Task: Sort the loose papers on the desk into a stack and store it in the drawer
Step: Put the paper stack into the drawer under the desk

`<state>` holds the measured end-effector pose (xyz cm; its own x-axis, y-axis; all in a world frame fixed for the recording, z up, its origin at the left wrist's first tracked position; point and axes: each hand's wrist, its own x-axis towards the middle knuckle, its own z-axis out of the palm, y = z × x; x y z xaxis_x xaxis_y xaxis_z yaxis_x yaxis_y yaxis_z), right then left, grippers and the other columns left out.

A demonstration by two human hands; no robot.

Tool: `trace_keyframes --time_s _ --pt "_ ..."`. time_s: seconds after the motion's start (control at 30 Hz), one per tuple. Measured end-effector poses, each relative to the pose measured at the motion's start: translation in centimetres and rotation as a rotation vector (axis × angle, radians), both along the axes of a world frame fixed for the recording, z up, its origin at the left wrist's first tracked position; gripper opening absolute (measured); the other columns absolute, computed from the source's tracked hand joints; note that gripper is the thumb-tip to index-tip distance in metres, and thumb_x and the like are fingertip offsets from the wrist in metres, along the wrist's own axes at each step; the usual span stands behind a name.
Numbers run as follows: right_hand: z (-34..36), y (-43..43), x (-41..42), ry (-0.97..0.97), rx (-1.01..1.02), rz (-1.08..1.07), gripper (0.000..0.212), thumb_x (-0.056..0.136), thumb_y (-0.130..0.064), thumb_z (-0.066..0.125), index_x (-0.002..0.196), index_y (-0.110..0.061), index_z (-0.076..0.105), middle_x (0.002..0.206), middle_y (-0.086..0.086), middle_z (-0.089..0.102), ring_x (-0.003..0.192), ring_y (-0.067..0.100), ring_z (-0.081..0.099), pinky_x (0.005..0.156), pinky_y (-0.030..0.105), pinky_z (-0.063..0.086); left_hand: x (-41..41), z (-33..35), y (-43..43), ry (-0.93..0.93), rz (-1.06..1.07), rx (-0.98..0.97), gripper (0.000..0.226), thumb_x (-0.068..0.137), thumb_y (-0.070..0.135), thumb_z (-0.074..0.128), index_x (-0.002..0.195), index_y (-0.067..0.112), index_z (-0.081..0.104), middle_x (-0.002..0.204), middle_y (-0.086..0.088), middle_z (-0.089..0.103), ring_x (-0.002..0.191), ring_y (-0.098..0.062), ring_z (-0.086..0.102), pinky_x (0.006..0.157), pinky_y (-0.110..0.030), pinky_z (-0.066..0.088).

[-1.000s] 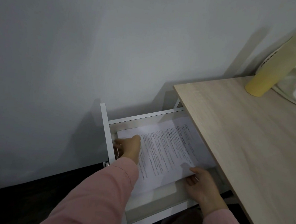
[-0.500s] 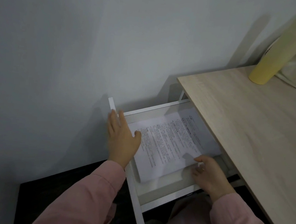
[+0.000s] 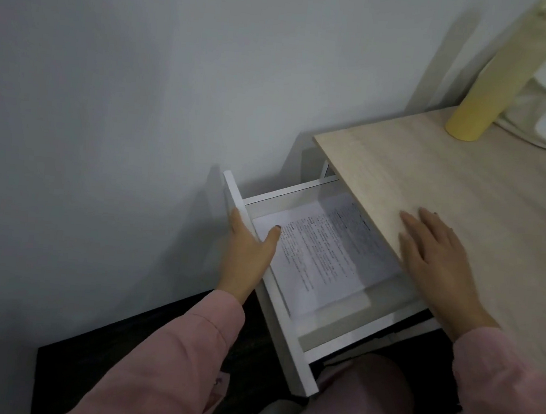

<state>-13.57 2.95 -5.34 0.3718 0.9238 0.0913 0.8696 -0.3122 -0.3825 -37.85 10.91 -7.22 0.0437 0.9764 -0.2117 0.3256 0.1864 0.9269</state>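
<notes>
Left hand: clasps left front of drawer, thumb inside.
Right hand: flat on desk, fingers straight.
Papers: lying in open drawer.

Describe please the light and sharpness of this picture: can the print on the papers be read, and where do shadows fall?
Head view: dim, flat light, no glare. Head view: the print on the papers is too small and soft to read. Head view: the desk shades their part beside its edge; the drawer casts a faint shadow on the wall.
</notes>
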Motion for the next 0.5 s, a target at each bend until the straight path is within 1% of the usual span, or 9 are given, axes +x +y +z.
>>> trace_keyframes --time_s 0.07,0.17,0.23,0.3,0.33,0.37,0.43,0.47,0.5 --pt "-0.1 0.4 0.1 -0.024 0.011 -0.006 0.044 0.099 -0.028 0.032 0.143 -0.022 0.034 0.155 0.004 0.023 0.144 0.019 0.016 0.116 0.03 0.006 1.5 0.1 0.0 -0.033 -0.044 -0.02 0.056 0.084 0.038 0.06 0.132 0.024 0.034 0.118 0.007 0.06 0.104 -0.015 0.06 0.089 -0.036 0.05" --pt "-0.1 0.5 0.2 -0.053 0.033 0.001 0.044 0.099 -0.028 0.032 0.142 -0.022 0.035 0.154 0.005 0.025 0.143 0.019 0.017 0.116 0.03 0.005 4.1 0.4 -0.1 -0.067 -0.143 -0.063 0.041 0.084 0.046 0.059 0.12 0.032 0.041 0.101 0.02 0.059 0.097 -0.009 0.06 0.086 -0.031 0.049" --pt "-0.2 0.3 0.3 -0.033 0.059 -0.013 0.042 0.099 -0.027 0.034 0.14 -0.021 0.039 0.153 0.003 0.029 0.143 0.017 0.02 0.116 0.029 0.006 5.9 0.5 -0.2 -0.072 -0.207 -0.104 0.039 0.085 0.05 0.056 0.118 0.034 0.043 0.098 0.023 0.057 0.1 -0.01 0.058 0.09 -0.031 0.046" --pt "0.0 0.1 0.3 0.021 0.103 -0.049 0.04 0.099 -0.026 0.035 0.137 -0.021 0.044 0.151 0.0 0.033 0.142 0.015 0.023 0.116 0.028 0.008 7.7 0.8 -0.1 -0.055 -0.259 -0.127 0.039 0.084 0.055 0.052 0.116 0.035 0.044 0.1 0.021 0.057 0.106 -0.014 0.056 0.097 -0.036 0.044" --pt "0.1 0.1 0.2 0.046 0.122 -0.062 0.039 0.099 -0.024 0.037 0.136 -0.021 0.046 0.15 -0.001 0.035 0.141 0.014 0.024 0.116 0.026 0.008 8.5 0.8 0.1 -0.051 -0.276 -0.137 0.043 0.082 0.059 0.05 0.116 0.034 0.045 0.103 0.019 0.058 0.108 -0.015 0.056 0.099 -0.039 0.043" --pt "0.1 0.2 0.3 0.061 0.145 -0.063 0.037 0.098 -0.023 0.038 0.134 -0.021 0.049 0.149 -0.002 0.038 0.14 0.013 0.026 0.115 0.025 0.008 9.4 0.9 0.2 -0.045 -0.289 -0.148 0.053 0.079 0.065 0.049 0.119 0.031 0.046 0.11 0.015 0.059 0.111 -0.017 0.055 0.101 -0.041 0.042" --pt "0.0 0.3 0.6 0.12 0.169 -0.079 0.036 0.096 -0.018 0.041 0.13 -0.02 0.054 0.146 -0.002 0.042 0.139 0.011 0.028 0.114 0.021 0.008 11.0 0.7 0.6 -0.046 -0.31 -0.171 0.082 0.066 0.078 0.045 0.13 0.027 0.041 0.128 0.005 0.056 0.12 -0.02 0.051 0.104 -0.044 0.04" --pt "0.1 0.2 0.6 0.16 0.175 -0.09 0.035 0.096 -0.015 0.043 0.128 -0.019 0.056 0.145 -0.002 0.044 0.138 0.011 0.03 0.114 0.02 0.009 11.7 0.6 0.8 -0.062 -0.322 -0.184 0.092 0.061 0.082 0.045 0.134 0.026 0.039 0.133 0.002 0.053 0.122 -0.021 0.05 0.105 -0.045 0.04" --pt "0.2 0.1 0.9 0.195 0.202 -0.107 0.034 0.095 -0.013 0.044 0.125 -0.018 0.058 0.143 -0.002 0.046 0.137 0.011 0.032 0.114 0.019 0.01 12.6 0.6 0.9 -0.084 -0.339 -0.19 0.096 0.059 0.082 0.047 0.135 0.025 0.038 0.135 0.001 0.053 0.123 -0.021 0.051 0.105 -0.045 0.04"
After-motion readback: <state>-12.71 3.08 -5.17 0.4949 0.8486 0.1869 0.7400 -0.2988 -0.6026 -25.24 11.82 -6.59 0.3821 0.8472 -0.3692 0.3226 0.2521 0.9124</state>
